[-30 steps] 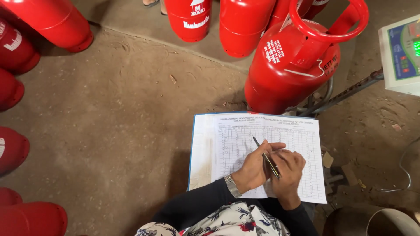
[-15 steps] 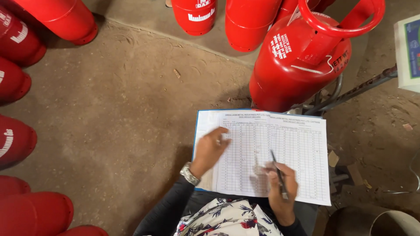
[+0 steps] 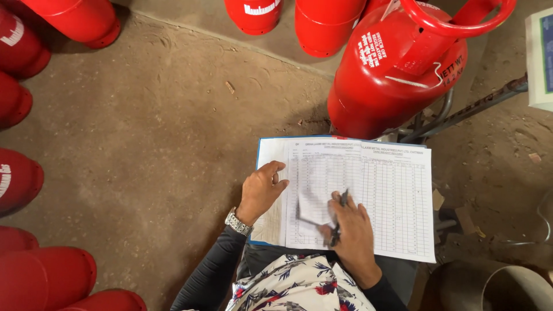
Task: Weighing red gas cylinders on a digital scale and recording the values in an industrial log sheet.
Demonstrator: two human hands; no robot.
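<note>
- Nearest us, at the bottom edge: our floral-print top (image 3: pixel 299 285) and dark sleeves (image 3: pixel 216 270), with a metal wristwatch (image 3: pixel 238 222) on the left wrist.
- Near right corner: the curved rim of a grey metal vessel (image 3: pixel 507 285), only partly in view.
- Right hand (image 3: pixel 352 230) lies on the lower middle of the ruled record sheet (image 3: pixel 380 190), fingers closed around a dark pen (image 3: pixel 339 222); the pen and the paper just left of it are blurred, so we can only say the tip seems to sit at or just above the page.
- Left hand (image 3: pixel 262 189) rests flat on the left margin of the sheet, fingers loosely curled and grasping nothing, pressing the paper down.
- The sheet sits on a blue-edged clipboard (image 3: pixel 260 155), which lies across our lap, well near of the cylinders.
- Just beyond the clipboard's far edge, right of centre: a large red gas cylinder (image 3: pixel 397 75) with a ring handle, tilted toward us; dark metal bars (image 3: pixel 461 112) run beside its base.
- Far right edge: a white scale display (image 3: pixel 540 57), cropped.
- Left edge, near to far: several more red cylinders (image 3: pixel 46 276), standing on the bare dirt floor (image 3: pixel 144 150).
- Far edge, centre: two further red cylinder bases (image 3: pixel 288 17).
</note>
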